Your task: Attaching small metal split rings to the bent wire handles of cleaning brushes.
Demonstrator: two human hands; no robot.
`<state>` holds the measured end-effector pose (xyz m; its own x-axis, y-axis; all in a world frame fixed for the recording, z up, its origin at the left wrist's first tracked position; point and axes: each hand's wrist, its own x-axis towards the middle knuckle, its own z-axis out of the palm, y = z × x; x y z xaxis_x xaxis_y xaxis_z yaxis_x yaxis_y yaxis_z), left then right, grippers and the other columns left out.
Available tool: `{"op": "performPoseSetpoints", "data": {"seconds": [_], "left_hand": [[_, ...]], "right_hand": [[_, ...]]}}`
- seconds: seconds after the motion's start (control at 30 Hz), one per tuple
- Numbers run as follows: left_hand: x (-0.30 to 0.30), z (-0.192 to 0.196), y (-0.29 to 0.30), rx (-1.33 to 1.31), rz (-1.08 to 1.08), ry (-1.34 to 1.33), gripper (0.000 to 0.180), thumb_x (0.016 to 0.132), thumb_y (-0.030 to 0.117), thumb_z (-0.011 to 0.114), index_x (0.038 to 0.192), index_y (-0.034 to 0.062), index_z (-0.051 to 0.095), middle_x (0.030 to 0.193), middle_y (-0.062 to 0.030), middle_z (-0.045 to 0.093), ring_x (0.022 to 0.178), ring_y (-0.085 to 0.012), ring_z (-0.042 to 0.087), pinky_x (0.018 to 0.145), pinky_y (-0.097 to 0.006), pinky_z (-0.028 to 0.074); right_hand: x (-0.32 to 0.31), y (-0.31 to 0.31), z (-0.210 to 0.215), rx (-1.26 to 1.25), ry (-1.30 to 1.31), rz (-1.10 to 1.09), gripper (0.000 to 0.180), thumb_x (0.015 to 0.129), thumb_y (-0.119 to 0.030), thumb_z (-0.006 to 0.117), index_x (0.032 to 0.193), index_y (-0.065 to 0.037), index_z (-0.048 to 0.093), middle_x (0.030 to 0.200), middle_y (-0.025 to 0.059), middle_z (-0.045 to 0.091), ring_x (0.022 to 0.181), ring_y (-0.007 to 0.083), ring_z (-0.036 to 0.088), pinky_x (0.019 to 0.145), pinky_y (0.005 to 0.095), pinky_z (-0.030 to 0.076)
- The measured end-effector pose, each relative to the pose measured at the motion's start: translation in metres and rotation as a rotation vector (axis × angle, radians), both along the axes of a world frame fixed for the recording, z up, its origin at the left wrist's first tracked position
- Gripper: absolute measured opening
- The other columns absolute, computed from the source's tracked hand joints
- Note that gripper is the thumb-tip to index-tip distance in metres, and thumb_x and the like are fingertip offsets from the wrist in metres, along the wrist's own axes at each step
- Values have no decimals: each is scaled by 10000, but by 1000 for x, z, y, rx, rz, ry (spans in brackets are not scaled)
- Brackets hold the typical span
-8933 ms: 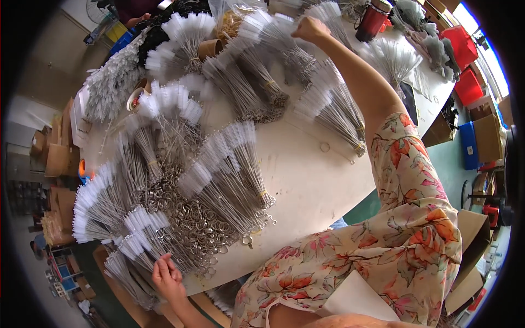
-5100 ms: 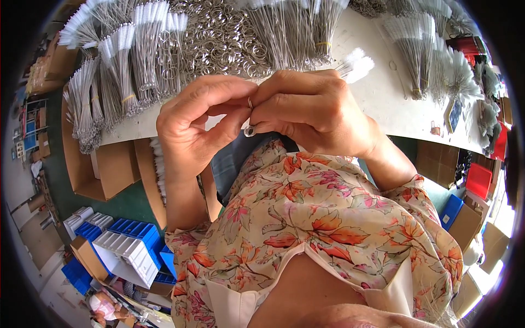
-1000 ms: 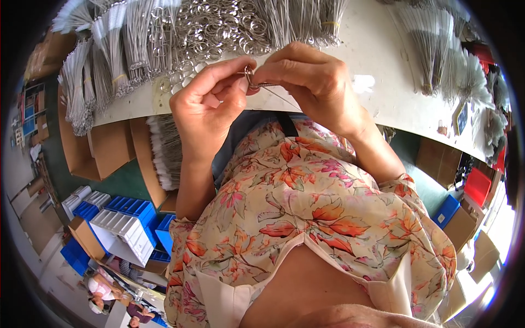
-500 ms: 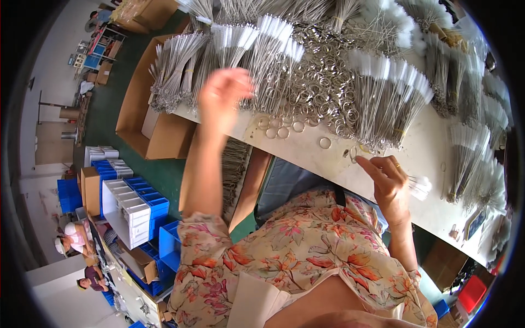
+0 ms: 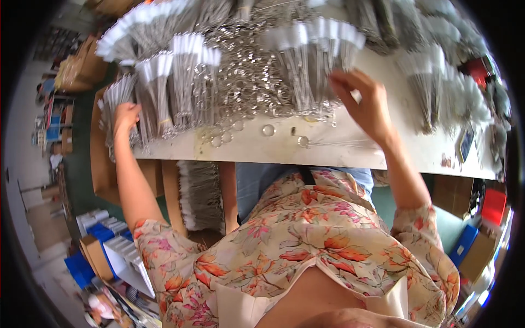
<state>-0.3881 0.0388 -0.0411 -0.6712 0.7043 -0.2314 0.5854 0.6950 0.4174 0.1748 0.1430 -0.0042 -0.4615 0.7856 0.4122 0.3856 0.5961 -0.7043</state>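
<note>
Spanning the upper half of the view, a pale bench carries many fanned bundles of thin metal wires with white tips, and its front edge runs from nine o'clock across to three o'clock. At the centre, toward twelve o'clock, lies a heap of loose metal rings, flanked by the bundles on both sides. Below the bench edge, at seven o'clock, stand brown cardboard boxes and blue and white cartons on the floor. At four o'clock sit a red box and a blue box.

The person's flowered blouse fills the lower middle, with both forearms rising from it toward the bench. The left hand, at ten o'clock, rests on a wire bundle at the bench's left end, its fingers curled over the wires; whether it truly grips them I cannot tell. The right hand, at one o'clock, is spread with fingers loosely parted, its fingertips touching the lower end of a white-tipped wire bundle just right of the ring heap.

On the bare strip of bench between the two hands, near the front edge, lie a few single rings, among them one clear ring and another ring with fine wires trailing from it toward three o'clock, just under the right hand's wrist.
</note>
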Motion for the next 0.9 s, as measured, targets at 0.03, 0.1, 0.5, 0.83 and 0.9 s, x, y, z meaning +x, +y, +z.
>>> {"op": "performPoseSetpoints", "data": {"seconds": [0.03, 0.1, 0.5, 0.83, 0.9], "left_hand": [[3, 1, -1, 54, 31, -34, 194, 815, 224, 610, 796, 32, 634, 577, -13, 551, 463, -88, 489, 384, -249, 368], [5, 1, -2, 77, 31, -56, 183, 816, 211, 610, 801, 30, 635, 601, -8, 564, 482, -82, 500, 395, -242, 373], [39, 33, -3, 155, 156, -95, 123, 810, 121, 564, 852, 17, 615, 767, -73, 661, 656, -128, 640, 510, -244, 497], [24, 25, 21, 233, 61, 141, 146, 858, 87, 498, 949, 20, 591, 869, -81, 650, 721, -159, 646, 576, -264, 504], [31, 21, 26, 658, 129, 133, 153, 880, 92, 467, 942, 31, 593, 834, -81, 643, 670, -152, 635, 557, -265, 501]], "right_hand": [[-2, 19, 0, 8, -10, 7, 123, 811, -79, 602, 910, -23, 647, 782, 120, 641, 634, 204, 616, 602, 309, 489], [-13, 54, -3, -109, -55, 8, 197, 811, -203, 610, 893, -30, 656, 761, 115, 650, 643, 215, 624, 613, 307, 494], [-32, 101, -31, -471, -154, -5, 178, 738, -207, 635, 742, -34, 677, 596, 60, 607, 500, 70, 543, 461, 230, 434], [96, 99, 44, -246, 404, -287, 298, 896, -259, 471, 993, -17, 615, 804, 36, 593, 707, 103, 574, 659, 246, 494], [140, 89, 36, -38, 4, -317, 255, 884, -247, 491, 946, -42, 629, 768, 50, 596, 672, 111, 566, 624, 252, 472]]}}
